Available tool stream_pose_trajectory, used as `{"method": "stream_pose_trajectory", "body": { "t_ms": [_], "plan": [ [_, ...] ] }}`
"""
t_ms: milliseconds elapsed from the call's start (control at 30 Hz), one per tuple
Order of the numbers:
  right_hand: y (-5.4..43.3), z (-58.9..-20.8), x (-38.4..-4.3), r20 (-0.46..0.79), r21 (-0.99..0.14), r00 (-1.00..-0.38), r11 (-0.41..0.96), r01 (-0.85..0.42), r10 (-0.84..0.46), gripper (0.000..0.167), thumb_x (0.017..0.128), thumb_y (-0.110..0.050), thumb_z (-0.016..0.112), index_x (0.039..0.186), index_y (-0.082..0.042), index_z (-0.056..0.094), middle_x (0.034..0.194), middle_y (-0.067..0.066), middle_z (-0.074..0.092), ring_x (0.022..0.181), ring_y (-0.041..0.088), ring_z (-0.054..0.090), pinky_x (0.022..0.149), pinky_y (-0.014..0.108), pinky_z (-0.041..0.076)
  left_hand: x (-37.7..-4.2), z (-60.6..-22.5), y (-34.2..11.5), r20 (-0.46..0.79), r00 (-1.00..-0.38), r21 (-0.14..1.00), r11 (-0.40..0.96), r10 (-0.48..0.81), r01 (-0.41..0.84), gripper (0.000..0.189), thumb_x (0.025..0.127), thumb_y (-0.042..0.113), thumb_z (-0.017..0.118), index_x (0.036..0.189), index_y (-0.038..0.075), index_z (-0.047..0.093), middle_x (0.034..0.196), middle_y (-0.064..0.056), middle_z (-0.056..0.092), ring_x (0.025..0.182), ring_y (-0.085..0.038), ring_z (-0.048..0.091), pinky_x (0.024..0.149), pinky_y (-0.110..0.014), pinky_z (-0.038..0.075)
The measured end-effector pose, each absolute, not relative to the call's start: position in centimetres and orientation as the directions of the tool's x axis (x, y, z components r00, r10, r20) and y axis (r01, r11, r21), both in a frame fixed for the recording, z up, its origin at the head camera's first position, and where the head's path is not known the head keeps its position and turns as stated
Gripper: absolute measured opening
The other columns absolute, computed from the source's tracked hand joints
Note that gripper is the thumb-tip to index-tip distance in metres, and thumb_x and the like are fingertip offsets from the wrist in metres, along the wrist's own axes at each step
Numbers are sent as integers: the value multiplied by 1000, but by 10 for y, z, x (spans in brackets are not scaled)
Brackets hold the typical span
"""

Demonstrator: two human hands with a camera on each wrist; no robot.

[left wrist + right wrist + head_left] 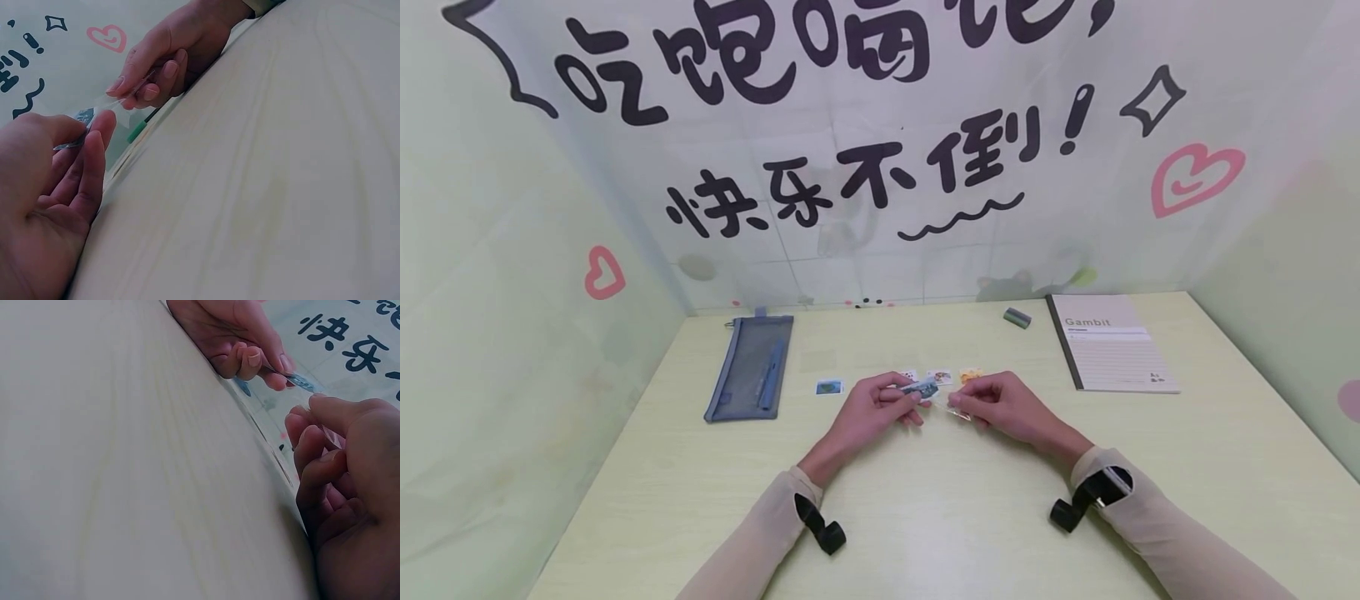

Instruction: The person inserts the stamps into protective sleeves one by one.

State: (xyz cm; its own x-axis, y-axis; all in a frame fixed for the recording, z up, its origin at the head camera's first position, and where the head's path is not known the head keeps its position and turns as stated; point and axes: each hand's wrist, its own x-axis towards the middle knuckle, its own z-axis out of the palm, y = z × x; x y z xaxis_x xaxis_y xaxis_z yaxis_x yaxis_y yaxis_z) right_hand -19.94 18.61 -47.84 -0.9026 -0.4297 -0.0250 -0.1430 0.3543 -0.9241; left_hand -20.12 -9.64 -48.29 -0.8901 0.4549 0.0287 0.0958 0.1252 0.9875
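A small blue card (922, 388) is pinched between the thumb and fingers of the left hand (874, 407), and clear plastic (953, 409) just beside it is pinched by the curled fingers of the right hand (1006, 405). Beyond the fingers lie small picture cards (939, 377), with a notebook (1116, 354) reading "Gambit" farther right and a wall (865, 275) lettered "快乐不倒!" behind.

Back wall (865, 283): pale sheet with faint grid lines; black Chinese lettering (878, 179) in two rows, upper row cropped, wavy line (961, 222) beneath lower. Right of lettering: four-pointed star outline (1153, 100), large pink heart (1195, 182). Left wall (497, 350): pale green, smaller pink heart (592, 273). Right wall (1277, 283): pale green, mauve spot (1351, 402). Bench (940, 508): light wood-grain top. Lighting: soft, diffuse.
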Motion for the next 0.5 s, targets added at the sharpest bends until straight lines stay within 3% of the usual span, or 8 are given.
{"method": "stream_pose_trajectory", "body": {
  "t_ms": [500],
  "plan": [
    [182, -478, -198, -44, -938, -922, 333, -94, -385, 25, 102, -37, 78, 108, -13, 81, 74, 2, 65, 63, 12, 58, 63, 25, 49, -200, -486, -97, 39, -875, 982, 146, 483, 124, 26, 106, 26, 73, 125, 8, 69, 99, -13, 85, 82, -18, 81, 78, -24, 59]
  ]
}}
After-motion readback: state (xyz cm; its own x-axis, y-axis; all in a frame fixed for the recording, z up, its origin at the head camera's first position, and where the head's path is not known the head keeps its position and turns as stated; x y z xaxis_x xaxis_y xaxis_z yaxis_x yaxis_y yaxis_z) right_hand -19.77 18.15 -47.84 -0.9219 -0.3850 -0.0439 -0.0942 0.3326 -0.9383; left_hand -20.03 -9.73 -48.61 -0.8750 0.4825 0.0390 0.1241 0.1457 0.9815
